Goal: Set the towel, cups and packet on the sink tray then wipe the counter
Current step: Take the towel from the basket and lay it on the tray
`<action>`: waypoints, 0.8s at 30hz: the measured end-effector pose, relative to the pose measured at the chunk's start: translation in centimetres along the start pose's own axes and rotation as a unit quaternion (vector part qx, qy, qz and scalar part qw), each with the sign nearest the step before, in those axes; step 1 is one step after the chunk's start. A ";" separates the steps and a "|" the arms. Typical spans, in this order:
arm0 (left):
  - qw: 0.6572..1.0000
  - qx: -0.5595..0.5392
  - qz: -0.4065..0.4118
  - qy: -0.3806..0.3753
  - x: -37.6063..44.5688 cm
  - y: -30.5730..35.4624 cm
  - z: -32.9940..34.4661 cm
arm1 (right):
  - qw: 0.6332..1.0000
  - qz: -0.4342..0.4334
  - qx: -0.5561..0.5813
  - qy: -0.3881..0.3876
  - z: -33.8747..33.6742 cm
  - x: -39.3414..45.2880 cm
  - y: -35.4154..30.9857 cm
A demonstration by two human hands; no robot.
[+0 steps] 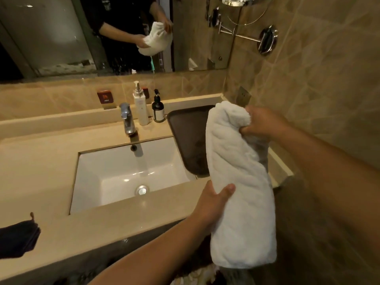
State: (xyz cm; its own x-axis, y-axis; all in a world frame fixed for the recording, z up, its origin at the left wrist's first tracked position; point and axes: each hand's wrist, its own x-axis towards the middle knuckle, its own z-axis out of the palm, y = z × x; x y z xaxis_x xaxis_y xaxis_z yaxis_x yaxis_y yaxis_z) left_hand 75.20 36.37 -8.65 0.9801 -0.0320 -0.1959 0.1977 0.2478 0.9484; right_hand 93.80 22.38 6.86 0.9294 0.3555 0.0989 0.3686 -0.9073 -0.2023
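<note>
A folded white towel (238, 182) hangs upright in the air in front of the counter's right end. My right hand (265, 123) grips its top end. My left hand (213, 200) cups its left side near the middle, thumb across the front. Behind the towel a dark brown tray (187, 132) lies on the beige counter (41, 161) to the right of the sink; the towel hides the tray's right part. No cups or packet show in this view.
A white sink basin (123, 173) sits under a chrome tap (127, 120). A white pump bottle (141, 108) and a dark pump bottle (158, 109) stand beside the tray. A dark cloth (18, 239) lies on the counter's front left. A mirror (102, 33) and tiled walls close the back and right.
</note>
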 end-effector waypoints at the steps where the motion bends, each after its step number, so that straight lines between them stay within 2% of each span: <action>1: 1.000 -0.009 0.006 0.007 1.3 0.1 0.3 | 1.000 -0.005 -0.004 -0.006 0.1 1.6 0.5; 14: 0.994 -0.052 -0.022 0.088 18.9 4.0 3.7 | 0.994 -0.090 -0.023 -0.056 2.6 21.5 5.5; 19: 0.988 -0.078 -0.063 0.121 24.1 2.9 3.2 | 0.985 -0.133 -0.079 -0.077 5.9 27.1 6.1; 24: 0.983 -0.084 -0.095 0.136 28.6 0.2 1.6 | 0.979 -0.127 -0.110 -0.119 11.0 31.6 7.4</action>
State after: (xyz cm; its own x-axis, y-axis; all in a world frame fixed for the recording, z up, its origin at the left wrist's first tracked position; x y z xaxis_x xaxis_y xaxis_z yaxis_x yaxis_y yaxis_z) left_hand 103.26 33.99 -13.68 0.8800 0.1617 -0.4466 0.3482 0.4198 0.8382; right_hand 126.07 29.32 -2.21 0.7963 0.5937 -0.1161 0.5993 -0.8003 0.0174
